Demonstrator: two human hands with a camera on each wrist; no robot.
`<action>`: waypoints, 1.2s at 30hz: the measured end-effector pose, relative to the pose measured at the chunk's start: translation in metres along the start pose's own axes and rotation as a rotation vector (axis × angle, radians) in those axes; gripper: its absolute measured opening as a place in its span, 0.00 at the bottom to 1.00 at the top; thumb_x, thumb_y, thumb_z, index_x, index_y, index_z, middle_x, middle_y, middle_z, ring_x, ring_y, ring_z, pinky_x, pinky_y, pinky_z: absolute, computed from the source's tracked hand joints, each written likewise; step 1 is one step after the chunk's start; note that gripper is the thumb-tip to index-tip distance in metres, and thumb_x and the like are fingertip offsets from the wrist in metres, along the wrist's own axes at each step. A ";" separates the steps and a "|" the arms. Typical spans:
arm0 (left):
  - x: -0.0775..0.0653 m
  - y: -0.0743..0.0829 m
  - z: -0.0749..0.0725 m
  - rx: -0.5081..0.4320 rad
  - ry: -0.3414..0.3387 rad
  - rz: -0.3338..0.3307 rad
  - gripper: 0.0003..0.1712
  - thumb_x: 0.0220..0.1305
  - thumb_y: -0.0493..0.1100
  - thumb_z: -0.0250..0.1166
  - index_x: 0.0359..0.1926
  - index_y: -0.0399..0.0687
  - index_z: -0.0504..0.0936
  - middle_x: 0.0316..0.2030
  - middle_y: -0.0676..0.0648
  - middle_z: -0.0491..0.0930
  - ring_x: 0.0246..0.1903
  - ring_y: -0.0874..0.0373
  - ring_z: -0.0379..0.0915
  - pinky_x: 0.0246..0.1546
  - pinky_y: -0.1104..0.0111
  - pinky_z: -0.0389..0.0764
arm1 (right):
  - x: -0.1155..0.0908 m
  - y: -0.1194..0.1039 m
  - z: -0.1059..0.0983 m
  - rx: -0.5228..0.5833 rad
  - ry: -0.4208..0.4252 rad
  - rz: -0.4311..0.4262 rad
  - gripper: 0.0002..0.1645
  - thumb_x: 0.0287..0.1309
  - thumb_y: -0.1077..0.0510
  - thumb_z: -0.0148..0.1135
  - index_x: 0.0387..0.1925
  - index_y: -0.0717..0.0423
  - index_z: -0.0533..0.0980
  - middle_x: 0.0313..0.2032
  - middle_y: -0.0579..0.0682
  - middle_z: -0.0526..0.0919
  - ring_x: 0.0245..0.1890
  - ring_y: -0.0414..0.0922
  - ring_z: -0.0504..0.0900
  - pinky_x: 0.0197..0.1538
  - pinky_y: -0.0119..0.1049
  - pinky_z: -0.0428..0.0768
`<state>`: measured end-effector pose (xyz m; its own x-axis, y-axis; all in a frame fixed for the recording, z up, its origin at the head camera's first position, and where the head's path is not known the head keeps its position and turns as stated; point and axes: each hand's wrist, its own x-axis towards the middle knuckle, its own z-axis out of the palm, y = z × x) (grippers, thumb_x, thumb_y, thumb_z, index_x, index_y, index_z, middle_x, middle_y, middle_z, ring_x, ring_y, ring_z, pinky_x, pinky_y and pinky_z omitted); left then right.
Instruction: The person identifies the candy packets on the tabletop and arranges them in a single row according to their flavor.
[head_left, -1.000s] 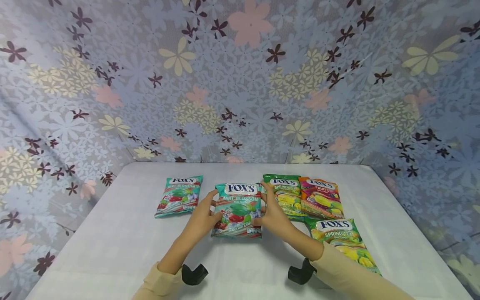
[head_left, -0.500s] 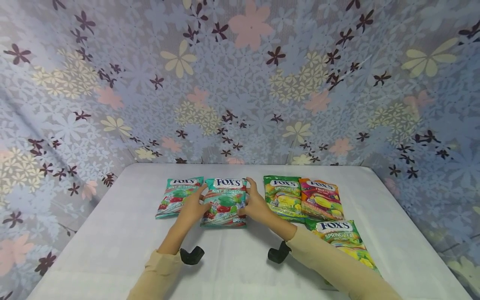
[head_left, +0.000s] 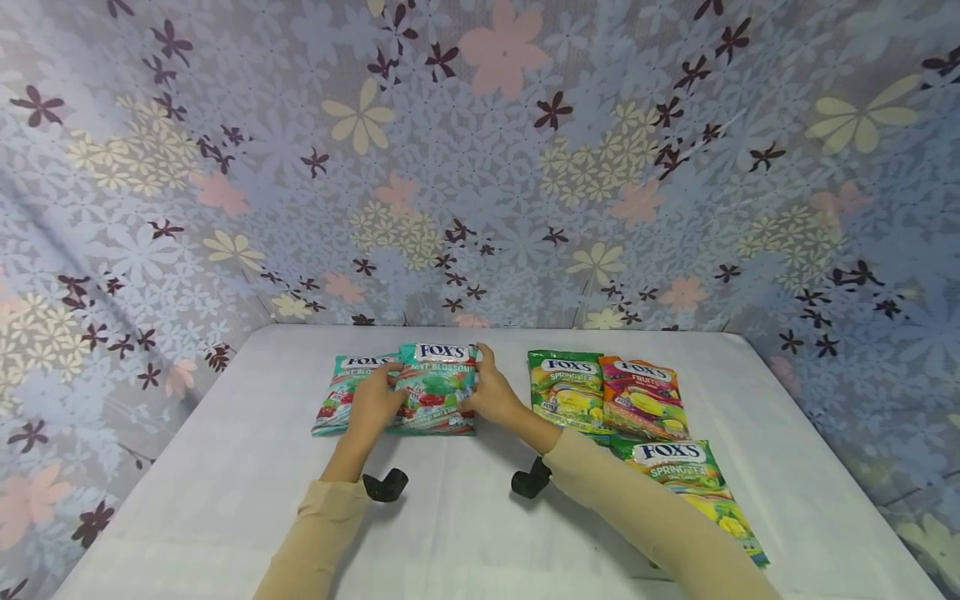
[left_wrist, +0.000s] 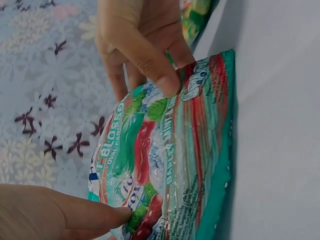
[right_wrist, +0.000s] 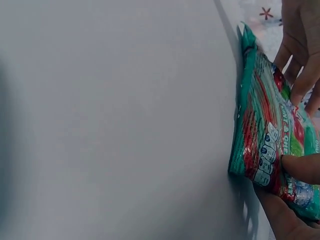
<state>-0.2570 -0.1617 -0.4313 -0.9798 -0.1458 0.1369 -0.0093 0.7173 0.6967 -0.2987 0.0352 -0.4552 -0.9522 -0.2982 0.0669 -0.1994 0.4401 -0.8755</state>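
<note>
The Fox's Mint Blossom bag (head_left: 437, 390) has shifted leftward, pinched between left hand (head_left: 375, 406) and right hand (head_left: 495, 398); a second Mint Blossom bag (head_left: 338, 395) lies partly behind the left hand. Even, light pressure should prevent crumpling.

Head view: your left hand (head_left: 375, 402) hides part of the left mint bag (head_left: 339, 398) and some of the held mint bag's (head_left: 438, 387) left edge; the latter overlaps the other's right side. Your right sleeve (head_left: 630, 512) blocks the front Spring Tea bag's (head_left: 722, 507) lower left; it and your left sleeve (head_left: 318, 525) exit the bottom edge. Left wrist: held mint bag cut at bottom, your right hand (left_wrist: 137, 42) at top; green scrap (left_wrist: 200, 17) up there too partial to identify. Right wrist: both hands run off right; far-left dark smear (right_wrist: 4, 150) unreadable.
</note>
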 end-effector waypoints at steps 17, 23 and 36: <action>0.012 -0.009 0.002 0.098 0.041 -0.045 0.22 0.57 0.35 0.65 0.55 0.35 0.80 0.38 0.38 0.83 0.29 0.50 0.76 0.25 0.60 0.75 | 0.026 0.000 0.008 -0.082 -0.039 0.057 0.63 0.39 0.68 0.76 0.73 0.62 0.48 0.60 0.61 0.70 0.48 0.52 0.76 0.51 0.46 0.76; 0.012 -0.010 0.005 0.082 0.071 -0.030 0.20 0.60 0.34 0.65 0.54 0.34 0.80 0.40 0.35 0.82 0.34 0.46 0.78 0.30 0.56 0.77 | 0.024 0.002 0.009 -0.034 -0.046 0.053 0.60 0.42 0.68 0.74 0.73 0.63 0.49 0.62 0.63 0.69 0.50 0.53 0.75 0.53 0.48 0.74; 0.012 -0.012 0.009 0.084 0.111 0.019 0.16 0.59 0.33 0.65 0.49 0.31 0.81 0.40 0.34 0.82 0.39 0.42 0.79 0.38 0.52 0.78 | 0.025 0.005 0.010 -0.027 -0.032 0.023 0.56 0.40 0.69 0.74 0.70 0.67 0.54 0.57 0.64 0.72 0.46 0.52 0.76 0.46 0.45 0.77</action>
<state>-0.2707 -0.1660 -0.4441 -0.9520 -0.2026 0.2297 -0.0122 0.7744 0.6326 -0.3209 0.0212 -0.4626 -0.9487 -0.3147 0.0313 -0.1843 0.4696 -0.8634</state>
